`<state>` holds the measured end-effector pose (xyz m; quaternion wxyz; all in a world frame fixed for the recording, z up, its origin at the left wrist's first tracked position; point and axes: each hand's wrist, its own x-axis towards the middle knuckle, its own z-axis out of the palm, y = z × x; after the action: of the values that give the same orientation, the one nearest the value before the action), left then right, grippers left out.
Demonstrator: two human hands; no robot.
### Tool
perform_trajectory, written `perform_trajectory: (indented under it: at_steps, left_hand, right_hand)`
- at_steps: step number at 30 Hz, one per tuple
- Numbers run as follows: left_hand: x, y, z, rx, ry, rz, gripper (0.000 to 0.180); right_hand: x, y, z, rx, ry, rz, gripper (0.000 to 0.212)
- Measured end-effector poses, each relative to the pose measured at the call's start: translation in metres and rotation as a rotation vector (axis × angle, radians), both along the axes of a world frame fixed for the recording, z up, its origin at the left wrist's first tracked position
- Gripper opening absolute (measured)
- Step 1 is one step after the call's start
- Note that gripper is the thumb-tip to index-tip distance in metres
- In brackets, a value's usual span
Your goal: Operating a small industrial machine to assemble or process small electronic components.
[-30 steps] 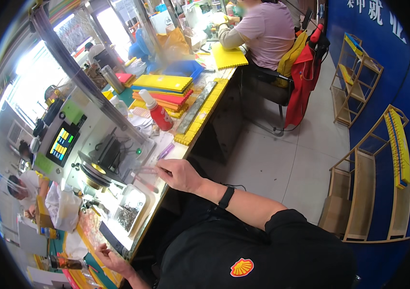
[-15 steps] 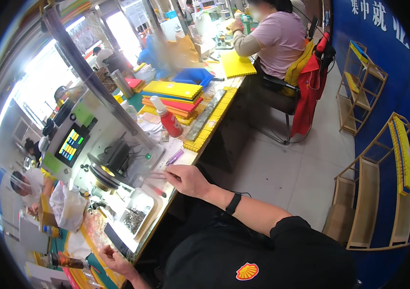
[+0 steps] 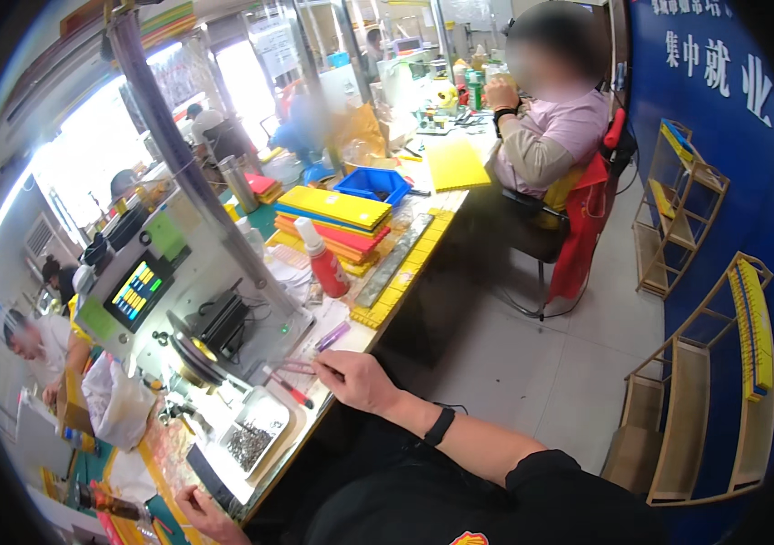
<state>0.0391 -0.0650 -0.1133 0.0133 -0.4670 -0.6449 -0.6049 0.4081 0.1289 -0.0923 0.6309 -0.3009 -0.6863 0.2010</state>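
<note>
Right hand pinches pink tweezers by the machine; left hand rests on bench edge, fingers prob. curled, grip unclear.

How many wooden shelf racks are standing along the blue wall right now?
2. One wooden rack stands farther down the blue wall, near the seated co-worker's chair; the other rack, nearer, holds yellow strips. More may be hidden past the picture's edge.
</note>
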Motion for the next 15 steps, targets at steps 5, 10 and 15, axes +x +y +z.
perform_trajectory:
  at_steps: [5, 10, 15]
  left_hand:
    - [0.036, -0.002, 0.029, -0.090, 0.117, 0.168, 0.031]
    - [-0.011, 0.005, -0.009, 0.019, 0.019, -0.023, 0.010]
    - [0.032, 0.000, 0.024, -0.081, 0.208, 0.176, 0.034]
  right_hand:
    - [0.003, 0.002, -0.001, 0.004, -0.037, -0.027, 0.012]
    - [0.004, 0.005, -0.002, 0.011, -0.029, -0.036, 0.012]
    - [0.004, 0.006, -0.002, 0.009, -0.022, -0.028, 0.013]
